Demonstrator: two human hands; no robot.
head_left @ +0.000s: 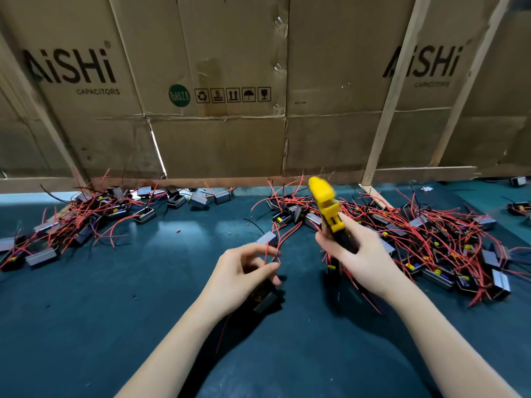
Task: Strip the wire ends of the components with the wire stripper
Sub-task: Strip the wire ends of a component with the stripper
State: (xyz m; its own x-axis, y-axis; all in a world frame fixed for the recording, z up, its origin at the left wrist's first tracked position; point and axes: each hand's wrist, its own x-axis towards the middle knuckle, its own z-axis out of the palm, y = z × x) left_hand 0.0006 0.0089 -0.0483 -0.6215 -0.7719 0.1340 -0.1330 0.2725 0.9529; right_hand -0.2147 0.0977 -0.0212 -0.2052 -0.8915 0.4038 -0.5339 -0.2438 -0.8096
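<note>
A: What dominates the bench?

B: A cardboard wall point(218, 90) closes the back of the dark green mat point(115, 297). I'd judge it is there to stop parts sliding off. Against it lie two heaps of boxed components with red leads, a left pile point(86, 222) and a bigger right pile point(431, 245), probably done and undone stock kept apart, though which is which I can't tell.

A: And the tool?

B: The yellow wire stripper point(327, 208) stands nose-up, off the mat, in the right hand point(362, 259), whose fingers wrap the black handles. It looks raised ready to meet a lead.

A: The other hand?

B: The left hand point(244, 271) curls over a small black component point(265, 297) near the mat's middle, apparently holding it, and seems to pinch its red wire point(267, 252) upright between thumb and forefinger, presenting the end toward the stripper. That part is blurred. The wire tip and stripper head are apart.
</note>
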